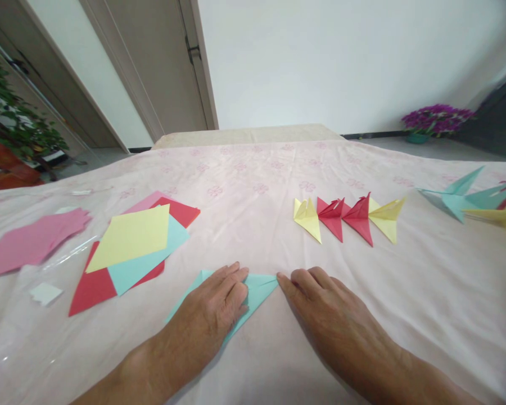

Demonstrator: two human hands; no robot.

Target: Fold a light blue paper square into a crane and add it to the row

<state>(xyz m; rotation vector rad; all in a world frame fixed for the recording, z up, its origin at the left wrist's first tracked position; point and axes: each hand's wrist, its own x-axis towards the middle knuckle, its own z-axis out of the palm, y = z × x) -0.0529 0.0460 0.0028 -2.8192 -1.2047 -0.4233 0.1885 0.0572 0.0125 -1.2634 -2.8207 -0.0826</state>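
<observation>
My blue paper [261,285] is on the table [244,236], right in front of me, folded to a point at its right end. My left hand [215,306] lies flat on it, fingers close together and almost straight. My right hand [324,304] has its fingers bent in, and one fingertip touches the blue paper's right point. I can't tell if it is pinching.

The table has a pale pink cloth [405,304], with little pink flowers printed past the blue paper and soft creases to its right. Left of the blue paper is a messy pile of flat sheets [132,233], yellow on top, with blue, red and pink under. Farther left are pink sheets [34,239] and a white scrap [45,293]. Right of the blue paper and farther from me, two yellow and two red folded shapes [359,219] make a row.

Way past the blue paper is a white wall [312,67]. A brown-gray door [152,62] with a black handle [193,50] is past it to the left. A green plant [17,107] is far left of it, and purple flowers [438,119] are on the gray floor [476,149], far to its right.
</observation>
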